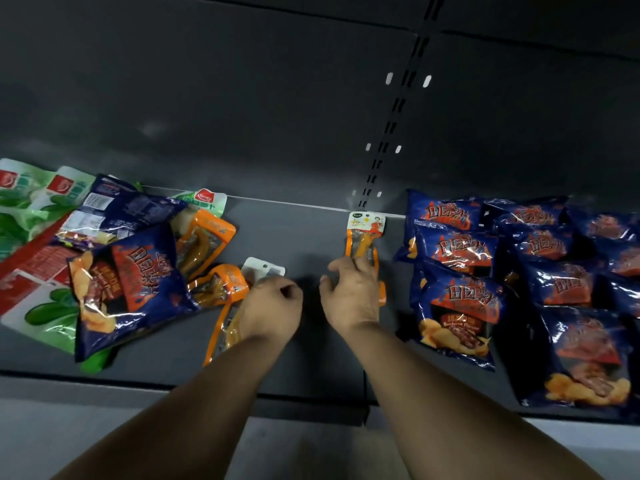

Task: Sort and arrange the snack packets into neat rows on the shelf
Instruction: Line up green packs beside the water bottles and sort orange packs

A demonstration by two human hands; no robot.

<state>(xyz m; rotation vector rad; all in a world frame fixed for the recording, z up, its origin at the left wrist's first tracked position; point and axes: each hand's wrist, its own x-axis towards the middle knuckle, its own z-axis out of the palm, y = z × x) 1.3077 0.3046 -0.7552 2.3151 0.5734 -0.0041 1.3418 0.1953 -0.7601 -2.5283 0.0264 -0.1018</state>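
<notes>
Right hand (351, 292) is at the lower end of an orange packet (363, 237) lying mid-shelf, header card toward the back wall. The fingers (360, 263) are curled onto its lower end, pinching or pressing it, can't tell which. Left hand (273, 306) is curled over another orange packet (225, 327) at the edge of the mixed pile; its white header (263, 266) pokes out past the knuckles. Looks like a grip, but the fingertips are hidden.

Shelf (294, 237) state: blue chip bags (457, 268) already rowed on the right. The left heap is unsorted: a blue bag (131, 285) on top, more orange packets (204, 244), green-and-white packets (31, 202) under.

Judgement: the orange row is just starting in the middle gap.

To do it well:
- square the right packet to the back wall, parallel to the blue rows
- lay the left one just beside it, same header direction, no overlap
- draw it out of the heap flat so the blue bag doesn't slide
</notes>
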